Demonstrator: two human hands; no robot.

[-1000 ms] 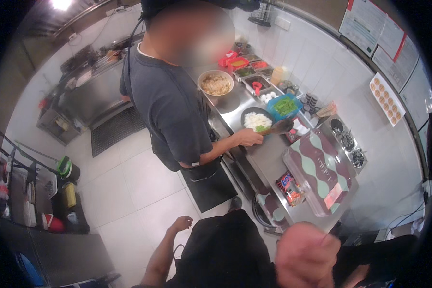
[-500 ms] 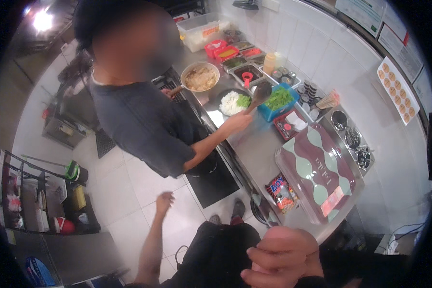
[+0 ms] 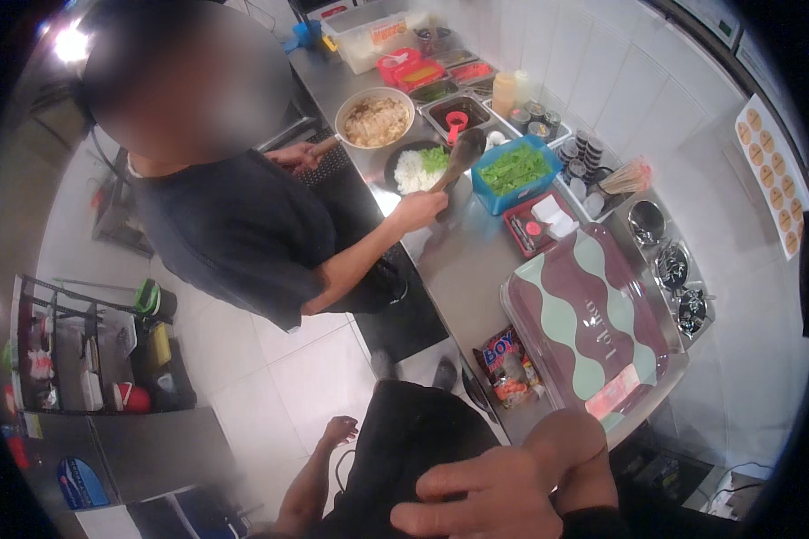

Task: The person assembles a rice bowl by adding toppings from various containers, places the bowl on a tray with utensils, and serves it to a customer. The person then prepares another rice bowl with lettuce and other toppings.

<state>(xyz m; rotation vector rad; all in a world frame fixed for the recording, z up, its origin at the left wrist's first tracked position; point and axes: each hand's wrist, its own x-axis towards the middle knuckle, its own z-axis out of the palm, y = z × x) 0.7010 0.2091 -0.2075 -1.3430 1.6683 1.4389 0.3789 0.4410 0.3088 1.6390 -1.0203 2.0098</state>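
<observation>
My left hand [image 3: 340, 431] hangs low over the tiled floor, beside my dark clothing [image 3: 404, 449]. Its fingers curl loosely, apart, around nothing. Close to the camera, my right hand [image 3: 494, 490] is in front of my body, fingers stretched with a gap between them and nothing held. The counter corner with a clear-lidded maroon and green tray [image 3: 593, 314] and a printed food packet [image 3: 509, 366] is nearest to it. A co-worker [image 3: 234, 216] at the counter holds a wooden spoon [image 3: 459, 160] and the handle of a pan of brown food [image 3: 377, 123].
A dark plate with white rice [image 3: 417, 172] and lettuce sits by a blue bin of greens [image 3: 516, 171]. Behind stand sauce containers [image 3: 457, 115], jars and a red tray [image 3: 532, 232]. Metal cups [image 3: 672, 266] line the wall. A shelf [image 3: 99, 359] and green bucket [image 3: 155, 299] stand left.
My left hand has dropped lower and moved slightly right. My right hand has shifted left and its fingers have straightened. The co-worker and spoon appear farther left as the view has shifted.
</observation>
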